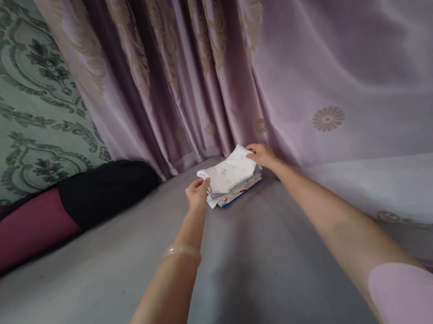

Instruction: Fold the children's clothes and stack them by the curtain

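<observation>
A white folded cloth item (pixel 229 172), faintly patterned and perhaps a small garment, lies over a low stack of folded cloths (pixel 242 188) on the grey surface. Its exact kind is not clear. My left hand (pixel 198 192) pinches the near left corner of this top cloth between thumb and fingers. At the opposite end, my right hand (pixel 262 155) grips the right edge, with its fingertips on top of the cloth. Red and blue details show along the stack's lower front edge. A clear bangle (pixel 182 250) circles my left wrist.
Purple curtains (pixel 191 66) with gold patterns hang right behind the stack and along the right side. A long maroon and black bag (pixel 70 210) lies at the left against the patterned green wall (pixel 12 97). Grey sheeting (pixel 99 305) covers the surface in front.
</observation>
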A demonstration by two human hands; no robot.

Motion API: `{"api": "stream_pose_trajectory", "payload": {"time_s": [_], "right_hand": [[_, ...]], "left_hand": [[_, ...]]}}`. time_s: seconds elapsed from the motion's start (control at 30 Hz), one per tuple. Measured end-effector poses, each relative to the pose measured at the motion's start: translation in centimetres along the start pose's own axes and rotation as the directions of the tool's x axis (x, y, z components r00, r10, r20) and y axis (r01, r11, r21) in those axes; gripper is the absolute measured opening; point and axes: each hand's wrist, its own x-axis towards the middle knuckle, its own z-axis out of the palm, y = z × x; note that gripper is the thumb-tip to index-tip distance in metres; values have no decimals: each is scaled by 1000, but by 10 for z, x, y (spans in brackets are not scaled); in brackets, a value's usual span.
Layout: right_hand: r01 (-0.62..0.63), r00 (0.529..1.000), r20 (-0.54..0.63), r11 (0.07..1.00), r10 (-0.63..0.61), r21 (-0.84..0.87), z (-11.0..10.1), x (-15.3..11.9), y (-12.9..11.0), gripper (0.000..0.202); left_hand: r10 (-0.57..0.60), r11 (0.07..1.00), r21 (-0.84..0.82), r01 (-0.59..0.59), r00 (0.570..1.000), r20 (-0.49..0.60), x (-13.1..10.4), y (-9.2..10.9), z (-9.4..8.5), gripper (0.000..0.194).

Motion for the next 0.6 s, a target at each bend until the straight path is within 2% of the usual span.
{"api": "stream_pose_trajectory", "payload": {"time_s": [0.17,0.37,0.5,0.6], "right_hand": [[12,1000,1,995,-12,-98,12,7,7,38],[-60,997,39,986,67,-158,37,8,22,38],[-90,992,74,980,105,-177,50,7,27,38],[-117,987,85,972,136,-202,52,3,26,33]], "left_hand": [[-57,998,26,57,998,-8,9,-15,11,31],[-131,987,89,133,991,-23,19,-30,17,29],[-130,984,122,133,991,-27,16,-36,12,46],[-84,988,134,81,996,16,11,-36,7,56]]}}
